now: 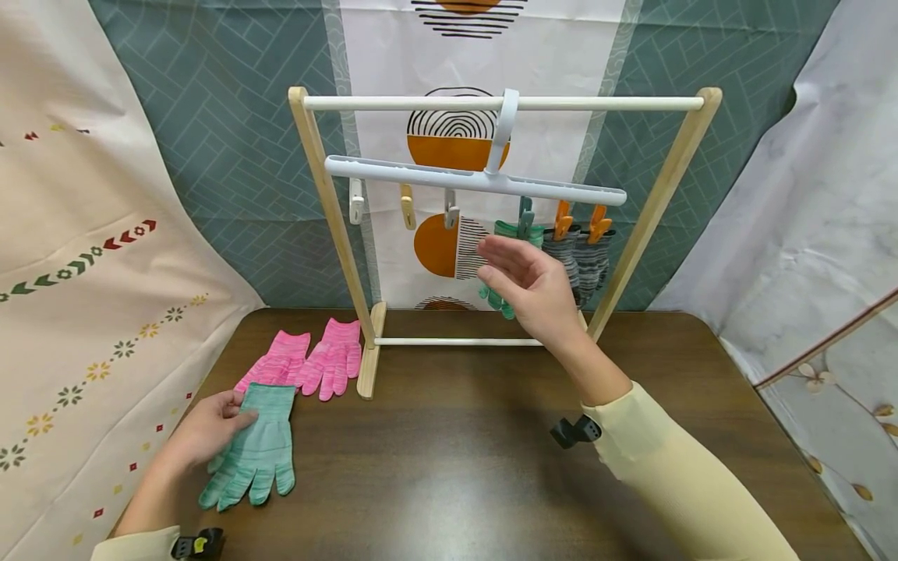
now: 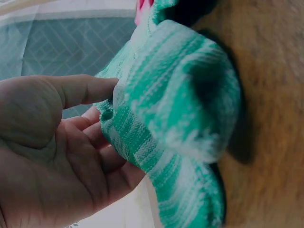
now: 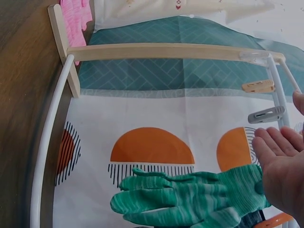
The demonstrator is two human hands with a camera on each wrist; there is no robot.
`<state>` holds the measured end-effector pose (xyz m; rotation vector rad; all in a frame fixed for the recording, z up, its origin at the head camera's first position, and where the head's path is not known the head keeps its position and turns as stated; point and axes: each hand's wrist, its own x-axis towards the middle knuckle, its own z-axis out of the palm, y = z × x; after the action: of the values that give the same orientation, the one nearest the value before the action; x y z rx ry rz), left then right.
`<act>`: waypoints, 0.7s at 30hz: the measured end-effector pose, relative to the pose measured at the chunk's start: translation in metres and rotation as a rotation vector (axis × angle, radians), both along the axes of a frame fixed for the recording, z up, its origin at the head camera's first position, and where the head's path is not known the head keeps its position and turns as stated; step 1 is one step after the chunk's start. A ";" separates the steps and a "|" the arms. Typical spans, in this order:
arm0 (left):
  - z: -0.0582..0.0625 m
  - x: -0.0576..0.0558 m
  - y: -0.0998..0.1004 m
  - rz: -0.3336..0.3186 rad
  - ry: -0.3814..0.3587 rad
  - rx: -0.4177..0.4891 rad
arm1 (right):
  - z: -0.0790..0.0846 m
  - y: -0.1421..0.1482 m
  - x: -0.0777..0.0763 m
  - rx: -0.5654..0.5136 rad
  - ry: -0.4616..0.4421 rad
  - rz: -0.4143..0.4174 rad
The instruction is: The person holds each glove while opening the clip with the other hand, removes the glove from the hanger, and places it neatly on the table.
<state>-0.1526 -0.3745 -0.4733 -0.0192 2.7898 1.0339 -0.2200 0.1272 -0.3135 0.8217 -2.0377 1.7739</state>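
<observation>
I see left hand (image 1: 210, 428) pinching a green striped knit glove (image 1: 263, 440) near its cuff, between thumb and fingers, above brown wooden table (image 1: 435, 467). Right hand (image 1: 532, 287) near white plastic hanger (image 1: 449, 178), fingers extended.

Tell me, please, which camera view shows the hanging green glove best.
The right wrist view: the hanging green glove appears large, its fingers plainly visible. The head view shows only parts of it around the right hand; the left wrist view does not show it.
</observation>
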 end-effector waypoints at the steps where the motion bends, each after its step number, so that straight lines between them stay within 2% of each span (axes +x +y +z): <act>1: -0.001 0.000 -0.001 -0.005 0.008 -0.009 | 0.000 0.001 0.000 0.001 0.001 -0.001; 8: -0.006 -0.003 0.000 -0.022 0.079 -0.067 | -0.001 0.007 0.004 -0.002 -0.008 -0.011; 21: -0.005 -0.003 0.003 0.027 0.078 -0.101 | -0.004 0.024 0.009 0.018 -0.018 -0.045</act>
<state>-0.1558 -0.3717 -0.4783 -0.0296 2.9177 0.9179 -0.2108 0.1514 -0.3180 0.7609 -2.0699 1.7474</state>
